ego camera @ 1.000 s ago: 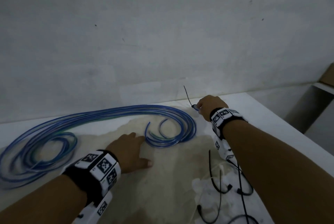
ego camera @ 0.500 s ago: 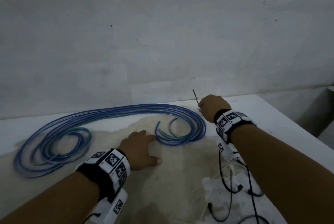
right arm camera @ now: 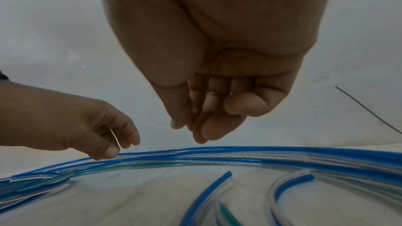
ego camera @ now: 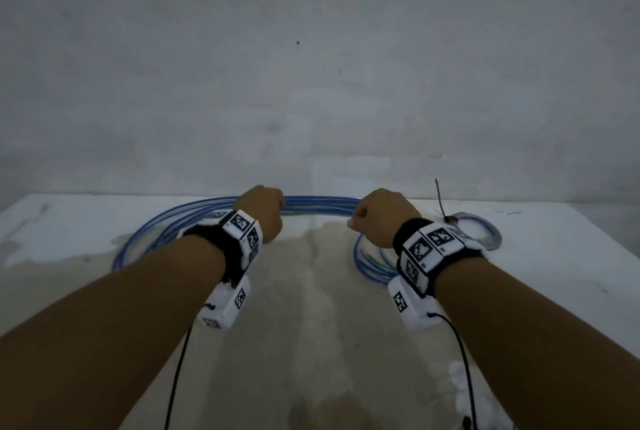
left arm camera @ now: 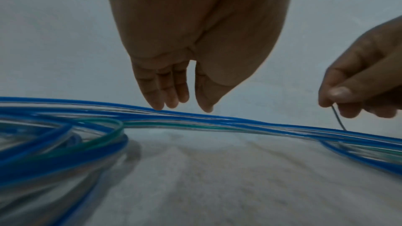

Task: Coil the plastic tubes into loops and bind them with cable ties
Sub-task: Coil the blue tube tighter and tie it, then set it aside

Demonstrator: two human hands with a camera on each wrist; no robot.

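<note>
Pale bench (ego camera: 540, 256) at wall: tube bundle (ego camera: 318, 205) runs left-right along far edge, under both hands; left hand (ego camera: 260, 218) straight-fingered on it, right hand (ego camera: 382, 218) pinching a cable tie (left arm camera: 338, 119).

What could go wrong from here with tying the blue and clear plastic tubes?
1. The left hand only touches the top of the blue and clear plastic tube bundle, so strands may spread.
2. The right hand pinches the thin dark cable tie at its fingertips, so the tie could slip.
3. The loose cut tube ends lie apart from the bundle and may get left out.
</note>
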